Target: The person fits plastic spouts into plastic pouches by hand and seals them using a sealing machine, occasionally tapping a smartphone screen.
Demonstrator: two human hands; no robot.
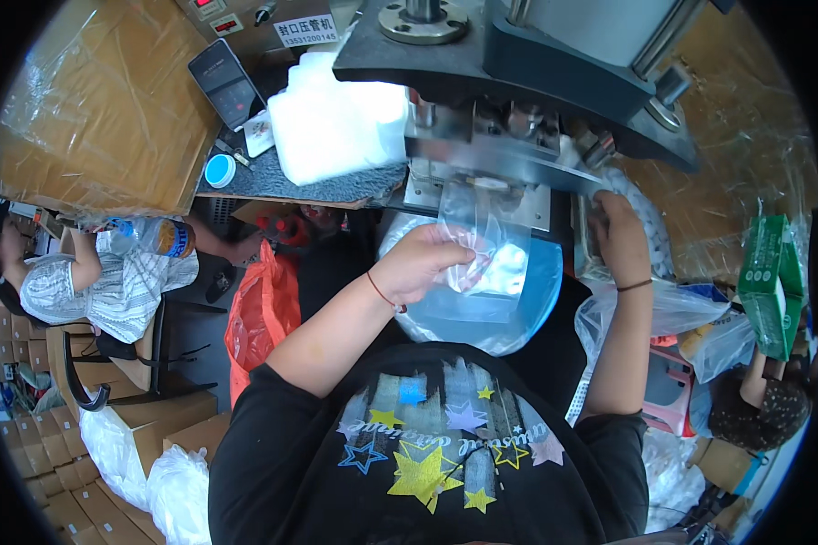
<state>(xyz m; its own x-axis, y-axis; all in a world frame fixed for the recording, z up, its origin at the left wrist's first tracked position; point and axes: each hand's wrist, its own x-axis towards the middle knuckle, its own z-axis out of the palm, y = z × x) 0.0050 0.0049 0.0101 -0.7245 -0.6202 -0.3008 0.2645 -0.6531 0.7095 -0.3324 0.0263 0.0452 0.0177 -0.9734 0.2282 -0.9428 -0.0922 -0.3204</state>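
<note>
In front of the press, my left hand (427,262) is closed, thumb against fingers, on a clear plastic piece (511,238) that looks like a thin bag or sleeve. Its far end reaches the small metal platform (536,205) under the press head. Below it, on my lap, sits a round blue tub (547,289) lined with clear plastic. My right hand (623,243) is at the right side of the press with curled fingers, close to the end of a blurred metal bar (509,162) and a heap of white pieces (647,213). What it grips is hidden.
The press (573,77) overhangs the work area. On the dark bench at left are a white bundle (336,123), a phone (224,84) and a blue-lidded jar (219,171). A red bag (262,313) hangs beside my left arm. Other people sit at far left and far right.
</note>
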